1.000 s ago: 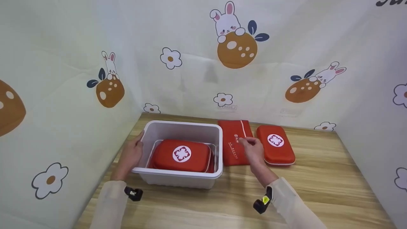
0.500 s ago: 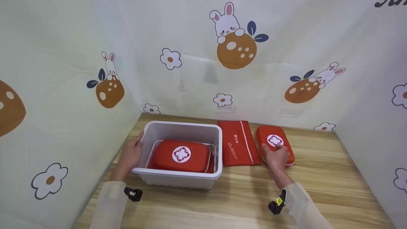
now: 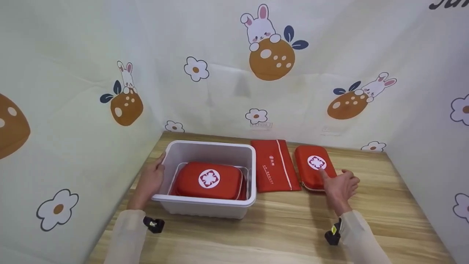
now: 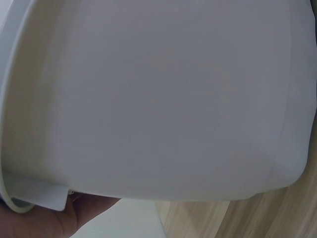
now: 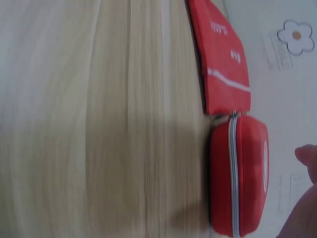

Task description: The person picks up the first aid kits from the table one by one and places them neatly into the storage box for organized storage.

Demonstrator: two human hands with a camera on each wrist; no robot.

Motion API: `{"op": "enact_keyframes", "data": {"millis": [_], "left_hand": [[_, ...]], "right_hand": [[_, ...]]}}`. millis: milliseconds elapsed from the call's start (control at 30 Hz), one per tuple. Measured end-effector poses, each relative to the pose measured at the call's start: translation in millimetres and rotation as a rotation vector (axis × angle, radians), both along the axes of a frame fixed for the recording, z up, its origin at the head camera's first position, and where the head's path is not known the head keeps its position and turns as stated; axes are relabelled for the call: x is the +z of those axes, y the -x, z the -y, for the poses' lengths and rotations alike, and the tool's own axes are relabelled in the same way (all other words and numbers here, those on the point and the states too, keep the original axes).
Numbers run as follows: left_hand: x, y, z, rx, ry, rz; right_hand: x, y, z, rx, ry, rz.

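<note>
- Pale printed backdrop (image 3: 220, 40) rises beyond both hands; wood-grain tabletop (image 3: 293, 234) lies beneath them.
- Red case (image 3: 309, 174): flat on the tabletop, just left of the right hand, emblem up, zipped edge toward the person. Flat placement probably keeps it stable.
- Right hand (image 3: 341, 185): grasps nothing; thumb stands away from the fingers, over the case in the head view. Right wrist view shows the thumb apart from it. Spread seems suited to the case's width.
- Red pouch (image 3: 275, 165): farther left of that hand, just beside the case; contact unclear. Lies flat, presumably because it is thin and soft.
- Pale bin (image 3: 209, 200): between the hands, upright, close against the left one.
- Left hand (image 3: 149, 179): grips the bin's side at the rim, likely to steady it.
- Second red case (image 3: 192, 179): inside the bin, right of the left hand, emblem up; what lies under it is mostly hidden.
</note>
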State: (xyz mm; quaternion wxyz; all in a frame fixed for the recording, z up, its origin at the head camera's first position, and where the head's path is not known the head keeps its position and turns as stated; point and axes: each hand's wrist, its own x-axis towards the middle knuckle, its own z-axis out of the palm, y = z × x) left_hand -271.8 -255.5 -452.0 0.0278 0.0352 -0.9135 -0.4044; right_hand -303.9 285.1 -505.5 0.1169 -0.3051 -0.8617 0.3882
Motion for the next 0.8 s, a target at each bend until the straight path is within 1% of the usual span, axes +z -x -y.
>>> {"op": "enact_keyframes", "data": {"millis": [200, 333, 433, 667, 800], "left_hand": [[1.8, -0.1, 0, 0.017, -0.011, 0.008], [1.7, 0.0, 0, 0.023, -0.014, 0.011], [1.0, 0.2, 0, 0.021, -0.019, 0.011], [2.1, -0.1, -1, 0.019, -0.024, 0.033], [2.3, 0.0, 0, 0.019, -0.021, 0.034]], "right_hand": [[-1.6, 1.3, -15, 0.045, 0.001, 0.109], [-4.6, -1.0, -17, 0.088, 0.03, 0.174], [-7.0, -1.9, -16, 0.104, 0.061, 0.201], [-13.1, -0.1, -15, 0.09, 0.162, 0.262], [-13.5, 0.8, -17, 0.085, 0.21, 0.303]]}}
